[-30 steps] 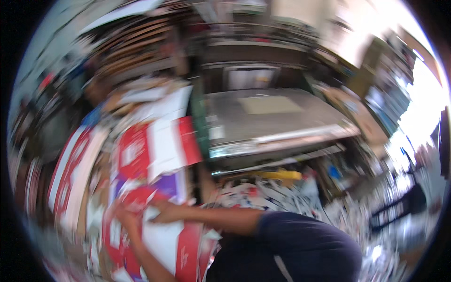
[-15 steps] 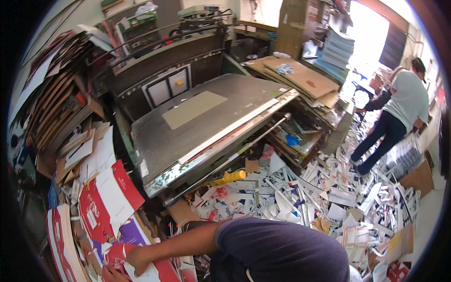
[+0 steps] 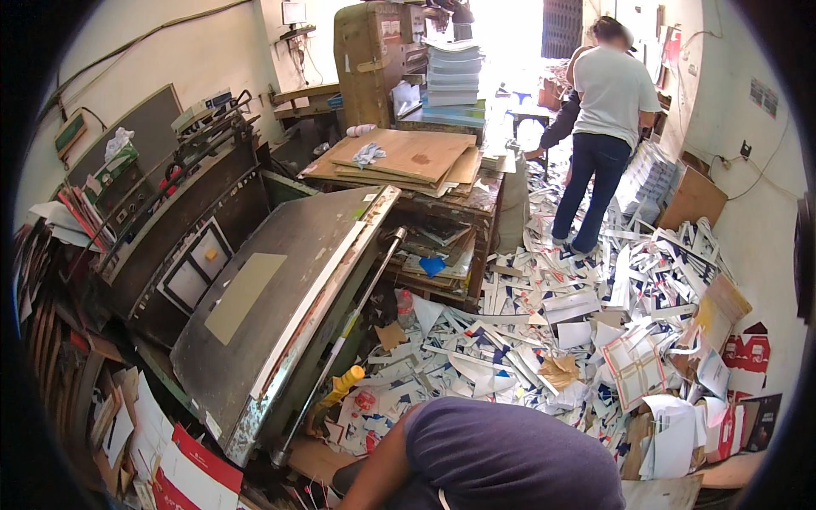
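My right arm, in a dark sleeve, reaches down to the lower left. Its hand lies past the lower edge and does not show. My left hand is out of view too. Nearest to where the forearm leaves the picture are a red and white printed sheet and brown cardboard on the floor. What either hand holds, if anything, is hidden.
A large press with a flat dark bed stands left. Stacked boards lie beyond it. Paper offcuts cover the floor. A person in a white top stands at the back right, beside another person's dark sleeve.
The view has swung right and up, so the press sits further left. Both my hands, which were at the red and white printed sheets, have left the picture at the bottom.
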Demonstrator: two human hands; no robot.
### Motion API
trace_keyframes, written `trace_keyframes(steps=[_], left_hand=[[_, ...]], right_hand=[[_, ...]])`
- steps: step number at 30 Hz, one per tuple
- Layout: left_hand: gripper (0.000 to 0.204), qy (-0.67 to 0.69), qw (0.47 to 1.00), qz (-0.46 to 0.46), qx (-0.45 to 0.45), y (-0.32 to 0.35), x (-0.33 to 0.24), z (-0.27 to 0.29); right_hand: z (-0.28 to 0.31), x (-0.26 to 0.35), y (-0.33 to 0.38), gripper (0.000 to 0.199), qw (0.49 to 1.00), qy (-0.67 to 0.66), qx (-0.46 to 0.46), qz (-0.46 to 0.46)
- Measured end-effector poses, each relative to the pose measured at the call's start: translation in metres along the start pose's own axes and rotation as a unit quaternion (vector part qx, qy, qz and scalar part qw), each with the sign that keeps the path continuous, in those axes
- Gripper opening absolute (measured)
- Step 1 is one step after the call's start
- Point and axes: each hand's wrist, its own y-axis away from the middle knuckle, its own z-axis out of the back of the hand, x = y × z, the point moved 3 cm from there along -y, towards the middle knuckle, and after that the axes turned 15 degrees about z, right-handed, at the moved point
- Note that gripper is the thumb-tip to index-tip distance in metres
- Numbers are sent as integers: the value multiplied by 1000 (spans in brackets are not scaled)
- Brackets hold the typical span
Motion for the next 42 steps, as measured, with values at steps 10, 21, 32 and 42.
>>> trace_keyframes(steps=[10,21,32,42], left_hand=[[20,-117,963,-181,-164,4,-6,10],[41,-120,980,-67,-144,-7,16,52],[37,116,875,22,-469,71,-114,220],[35,54,818,37,-571,115,-101,227]], right_hand=[[-60,-48,8,44,993,-113,15,-23],[-59,-24,-5,54,967,-254,18,1],[120,110,-57,29,878,-470,40,74],[96,94,-127,23,887,-427,-21,174]])
